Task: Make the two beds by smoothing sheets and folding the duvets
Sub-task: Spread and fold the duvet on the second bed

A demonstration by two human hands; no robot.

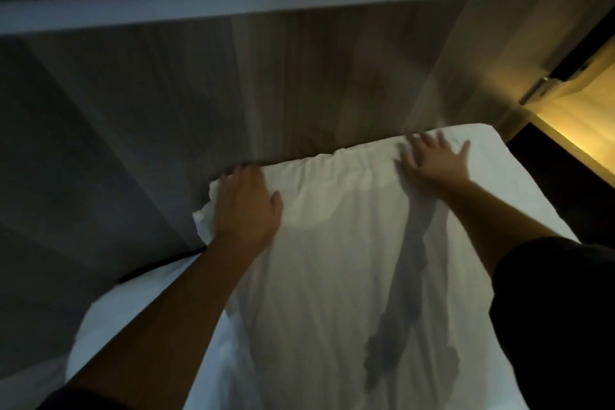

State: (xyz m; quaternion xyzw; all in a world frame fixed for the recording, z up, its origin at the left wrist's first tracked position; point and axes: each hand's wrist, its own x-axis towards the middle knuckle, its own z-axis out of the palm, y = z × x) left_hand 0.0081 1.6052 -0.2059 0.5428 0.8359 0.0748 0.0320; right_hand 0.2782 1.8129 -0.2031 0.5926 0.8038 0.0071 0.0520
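The white duvet point(332, 243) is lying lengthwise on the bed point(506, 163), its far edge meeting the wooden headboard point(299, 76). Smoothing seems to be under way: the right hand point(432, 160) is pressing it with fingers spread, and the left hand point(244, 206) is pressing the far left corner, fingers together. Next, I judge, both palms are needing to sweep the creases outward, in a dim room where a warm light strip point(572, 143) is glowing on the right.
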